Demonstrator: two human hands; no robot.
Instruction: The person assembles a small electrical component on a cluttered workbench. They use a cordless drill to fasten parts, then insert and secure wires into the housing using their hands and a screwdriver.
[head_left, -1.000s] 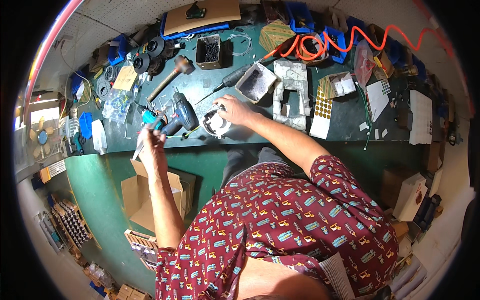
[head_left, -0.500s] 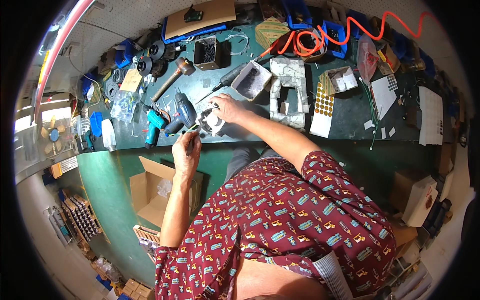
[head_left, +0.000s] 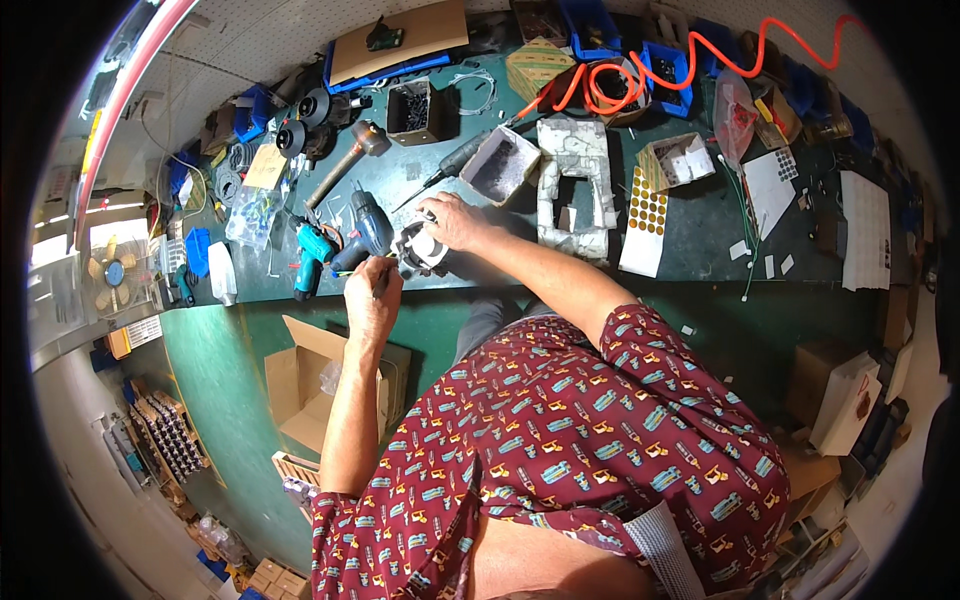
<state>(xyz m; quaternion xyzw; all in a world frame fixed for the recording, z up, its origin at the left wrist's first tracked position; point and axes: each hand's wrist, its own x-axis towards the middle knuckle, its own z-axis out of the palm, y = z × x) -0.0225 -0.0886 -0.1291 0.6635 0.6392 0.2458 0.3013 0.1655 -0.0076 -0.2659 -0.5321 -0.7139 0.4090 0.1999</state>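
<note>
Round white housing sits at the worktop front edge, right hand fingers pinched closed on its rim, left hand fingers curled around slim dark object, could skid off if right grip slackens under left-hand pressure.

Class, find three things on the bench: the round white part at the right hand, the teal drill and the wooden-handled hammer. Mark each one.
Round white part (head_left: pixel 428 247): head view, on its pale upper face.
Teal drill (head_left: pixel 315 243): head view, on its teal body.
Wooden-handled hammer (head_left: pixel 336 172): head view, midway along its handle.
</note>
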